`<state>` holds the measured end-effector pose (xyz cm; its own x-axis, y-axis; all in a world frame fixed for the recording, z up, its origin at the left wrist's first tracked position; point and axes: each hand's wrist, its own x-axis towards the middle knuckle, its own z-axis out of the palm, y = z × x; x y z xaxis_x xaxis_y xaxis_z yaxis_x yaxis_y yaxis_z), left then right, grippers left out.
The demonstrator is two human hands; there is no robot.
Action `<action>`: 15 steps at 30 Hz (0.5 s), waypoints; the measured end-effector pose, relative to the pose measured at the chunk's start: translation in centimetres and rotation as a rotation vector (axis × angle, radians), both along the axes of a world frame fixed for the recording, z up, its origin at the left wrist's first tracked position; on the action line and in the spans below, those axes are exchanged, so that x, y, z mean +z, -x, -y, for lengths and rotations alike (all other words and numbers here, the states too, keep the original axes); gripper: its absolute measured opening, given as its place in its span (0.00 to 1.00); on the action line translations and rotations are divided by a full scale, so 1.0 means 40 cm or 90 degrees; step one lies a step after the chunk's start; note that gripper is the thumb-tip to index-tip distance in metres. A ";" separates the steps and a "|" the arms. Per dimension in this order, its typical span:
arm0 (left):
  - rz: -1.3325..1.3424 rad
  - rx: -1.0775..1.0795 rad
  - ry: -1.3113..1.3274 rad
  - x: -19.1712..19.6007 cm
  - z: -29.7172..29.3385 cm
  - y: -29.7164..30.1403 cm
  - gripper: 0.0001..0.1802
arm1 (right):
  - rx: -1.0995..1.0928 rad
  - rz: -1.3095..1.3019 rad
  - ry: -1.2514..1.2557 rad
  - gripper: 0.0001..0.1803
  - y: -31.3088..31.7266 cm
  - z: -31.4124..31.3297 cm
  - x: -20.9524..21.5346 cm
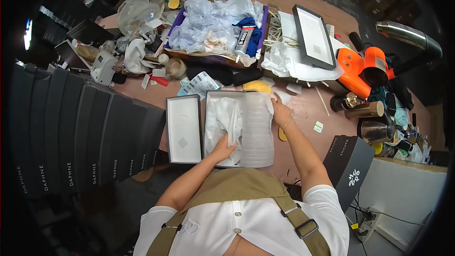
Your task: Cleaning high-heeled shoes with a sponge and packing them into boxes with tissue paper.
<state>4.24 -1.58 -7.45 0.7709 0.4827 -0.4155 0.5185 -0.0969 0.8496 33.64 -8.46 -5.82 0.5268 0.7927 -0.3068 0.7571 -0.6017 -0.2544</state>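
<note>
An open dark-edged shoe box [224, 94] lies in front of me, with a crumpled white wrapping [222, 116] inside its left part. My left hand [223, 150] is closed on the near part of this wrapping, its fingertips partly hidden in the folds. A translucent white foam sheet [257, 130] covers the right part of the box. At the sheet's far right edge, my right hand [281, 112] pinches it, with a small white paper piece [283, 96] just beyond the fingers. The box lid [184, 130] rests inside-up to the left of the box.
Stacked dark shoe boxes [80, 132] stand at the left. Beyond the open box is a purple-edged carton [213, 58] of crumpled plastic, with a glue tube [244, 42] on top. An orange hot-air tool [355, 68], a steel cup [374, 130] and an upright dark box [348, 166] are at the right.
</note>
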 end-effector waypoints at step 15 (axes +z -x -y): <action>0.030 0.294 -0.299 0.139 -0.107 0.251 0.26 | -0.303 -0.314 -0.654 0.15 0.088 0.105 0.307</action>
<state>-5.81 2.70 -1.89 0.4542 0.8894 -0.0512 0.5582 -0.2393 0.7945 30.12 -12.67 6.46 0.8334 0.5443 0.0963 0.2057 -0.1438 -0.9680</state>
